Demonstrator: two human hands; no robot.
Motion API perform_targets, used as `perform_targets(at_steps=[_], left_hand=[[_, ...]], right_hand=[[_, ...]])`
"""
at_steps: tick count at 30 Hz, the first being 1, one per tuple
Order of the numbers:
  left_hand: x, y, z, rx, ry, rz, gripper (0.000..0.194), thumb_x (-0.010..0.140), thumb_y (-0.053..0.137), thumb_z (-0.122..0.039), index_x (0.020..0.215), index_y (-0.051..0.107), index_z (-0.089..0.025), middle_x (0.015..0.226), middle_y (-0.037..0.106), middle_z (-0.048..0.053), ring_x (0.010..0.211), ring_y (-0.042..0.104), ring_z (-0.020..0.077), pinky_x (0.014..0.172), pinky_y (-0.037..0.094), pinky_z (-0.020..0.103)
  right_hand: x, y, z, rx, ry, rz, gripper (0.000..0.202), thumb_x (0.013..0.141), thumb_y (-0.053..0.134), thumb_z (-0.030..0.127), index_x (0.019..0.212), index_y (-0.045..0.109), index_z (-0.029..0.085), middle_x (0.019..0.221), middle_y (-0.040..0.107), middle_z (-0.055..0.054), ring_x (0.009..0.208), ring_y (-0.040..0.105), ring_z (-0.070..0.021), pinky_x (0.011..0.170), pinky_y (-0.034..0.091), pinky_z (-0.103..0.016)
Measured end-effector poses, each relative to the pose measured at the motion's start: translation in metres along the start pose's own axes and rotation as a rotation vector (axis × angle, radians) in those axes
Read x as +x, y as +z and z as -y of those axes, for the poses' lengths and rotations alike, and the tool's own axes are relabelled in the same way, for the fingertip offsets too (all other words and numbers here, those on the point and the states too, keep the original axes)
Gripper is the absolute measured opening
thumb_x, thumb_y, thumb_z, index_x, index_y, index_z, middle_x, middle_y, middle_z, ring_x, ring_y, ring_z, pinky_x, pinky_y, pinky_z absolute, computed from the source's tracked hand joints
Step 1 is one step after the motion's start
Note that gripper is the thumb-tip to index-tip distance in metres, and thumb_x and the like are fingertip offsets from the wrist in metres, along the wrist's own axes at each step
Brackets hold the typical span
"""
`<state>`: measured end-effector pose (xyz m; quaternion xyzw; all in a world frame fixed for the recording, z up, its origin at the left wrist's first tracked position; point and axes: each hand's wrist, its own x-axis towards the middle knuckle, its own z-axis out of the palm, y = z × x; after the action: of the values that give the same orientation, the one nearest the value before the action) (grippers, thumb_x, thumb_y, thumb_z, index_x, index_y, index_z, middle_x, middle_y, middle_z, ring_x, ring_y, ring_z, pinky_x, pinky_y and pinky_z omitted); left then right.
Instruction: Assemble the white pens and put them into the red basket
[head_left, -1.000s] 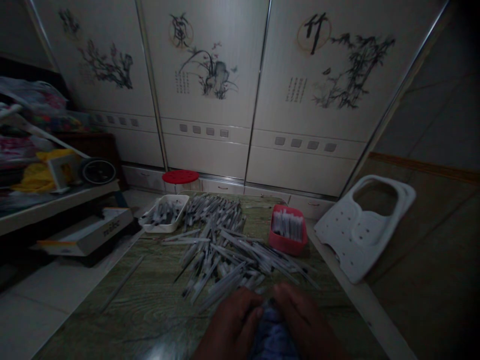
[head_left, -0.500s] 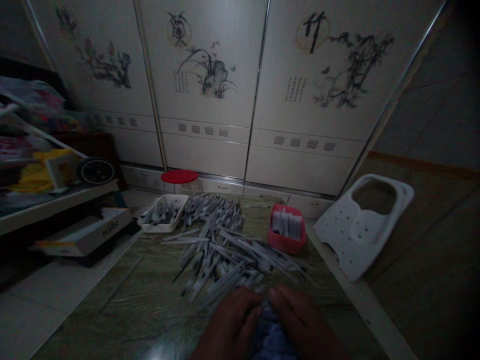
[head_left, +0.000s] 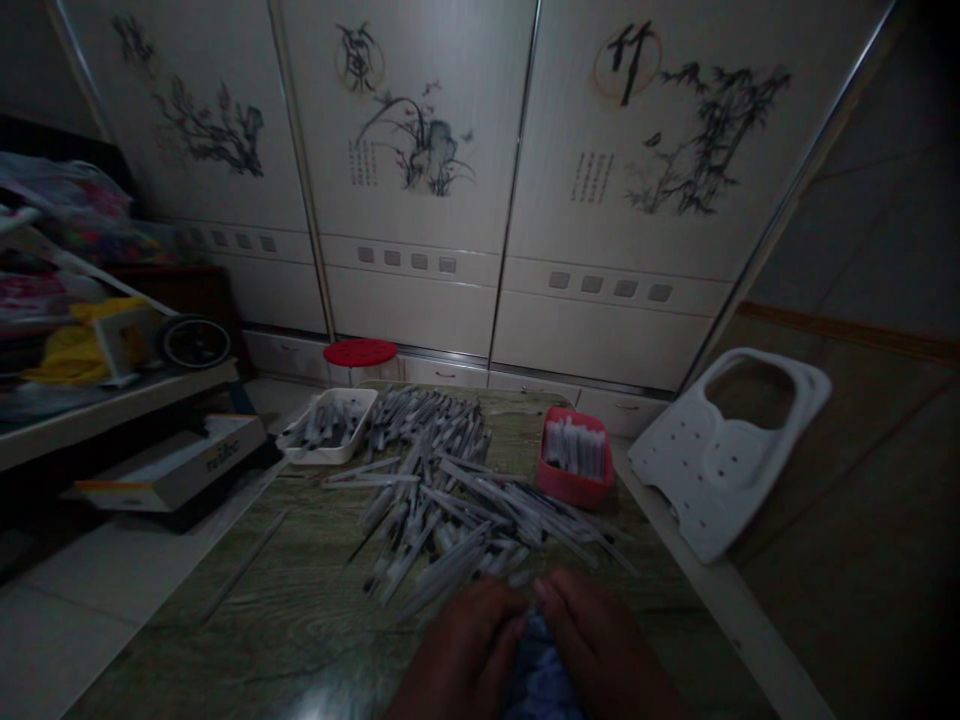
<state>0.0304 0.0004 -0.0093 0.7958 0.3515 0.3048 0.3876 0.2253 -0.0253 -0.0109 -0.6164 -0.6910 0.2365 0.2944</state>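
My left hand point(head_left: 480, 635) and my right hand point(head_left: 589, 630) are close together at the near edge of the table, fingers curled and thumbs drawn in. Whatever they pinch, if anything, is too dark and small to make out. Blue patterned cloth point(head_left: 541, 675) shows between and below them. Just beyond my fingertips lies a large loose heap of slim pens point(head_left: 442, 490), whitish and clear with dark ends, pointing many ways. A red-pink bin point(head_left: 576, 487) at the right holds upright pens in a dense row. The white tray point(head_left: 319, 457) at the far left holds more small pieces.
One thin clear stick point(head_left: 244, 565) lies apart on the left of the wood-grain table point(head_left: 300, 630). A red round stool point(head_left: 360, 352) stands behind the table, before white sliding doors point(head_left: 420, 310). To the right leans a white plastic folding seat point(head_left: 731, 450); a cardboard box point(head_left: 180, 465) sits at left.
My hands have shifted very slightly, with the fingertips of the right hand a touch higher. The pens, tray and bin stay as they were.
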Motion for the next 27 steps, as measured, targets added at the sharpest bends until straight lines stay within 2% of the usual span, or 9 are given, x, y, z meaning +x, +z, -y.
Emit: perform_targets(at_steps=[7, 13, 17, 23, 27], left_hand=[[0.001, -0.002, 0.002, -0.011, -0.021, 0.017, 0.028, 0.103, 0.043, -0.033, 0.107, 0.067, -0.019, 0.104, 0.071, 0.01, 0.097, 0.066, 0.0229, 0.089, 0.05, 0.036], [-0.002, -0.001, 0.003, 0.025, 0.033, -0.01, 0.025, 0.103, 0.045, -0.032, 0.107, 0.067, -0.02, 0.104, 0.069, 0.01, 0.096, 0.064, 0.0212, 0.088, 0.049, 0.034], [0.0, -0.001, 0.004, 0.045, 0.005, -0.016, 0.026, 0.103, 0.044, -0.032, 0.104, 0.067, -0.02, 0.101, 0.07, 0.009, 0.094, 0.065, 0.0214, 0.087, 0.05, 0.034], [-0.001, 0.0, 0.007, 0.047, -0.036, -0.003, 0.029, 0.103, 0.041, -0.033, 0.103, 0.067, -0.02, 0.102, 0.071, 0.01, 0.097, 0.066, 0.0228, 0.088, 0.05, 0.036], [-0.001, 0.0, 0.005, 0.043, -0.035, 0.006, 0.028, 0.103, 0.042, -0.031, 0.103, 0.068, -0.02, 0.102, 0.072, 0.01, 0.097, 0.066, 0.023, 0.088, 0.05, 0.036]], right_hand=[[-0.003, -0.009, 0.005, 0.063, -0.056, 0.017, 0.032, 0.104, 0.04, 0.044, 0.08, 0.05, 0.027, 0.076, 0.059, 0.0, 0.071, 0.058, -0.0197, 0.066, 0.041, -0.033], [-0.001, 0.001, 0.006, 0.116, 0.056, -0.028, 0.036, 0.102, 0.04, 0.047, 0.076, 0.052, 0.026, 0.074, 0.06, -0.001, 0.072, 0.059, -0.0212, 0.069, 0.044, -0.035], [-0.003, -0.005, 0.009, 0.221, 0.129, -0.037, 0.036, 0.1, 0.045, 0.052, 0.08, 0.059, 0.025, 0.083, 0.066, -0.003, 0.082, 0.062, -0.0224, 0.078, 0.048, -0.035], [-0.006, -0.016, 0.009, 0.174, 0.044, 0.09, 0.031, 0.102, 0.041, 0.045, 0.087, 0.058, 0.025, 0.089, 0.067, -0.003, 0.084, 0.062, -0.0213, 0.077, 0.048, -0.033], [-0.006, -0.013, 0.009, 0.13, 0.012, 0.073, 0.028, 0.102, 0.04, 0.042, 0.084, 0.054, 0.025, 0.084, 0.064, -0.002, 0.08, 0.06, -0.0204, 0.076, 0.046, -0.033]])
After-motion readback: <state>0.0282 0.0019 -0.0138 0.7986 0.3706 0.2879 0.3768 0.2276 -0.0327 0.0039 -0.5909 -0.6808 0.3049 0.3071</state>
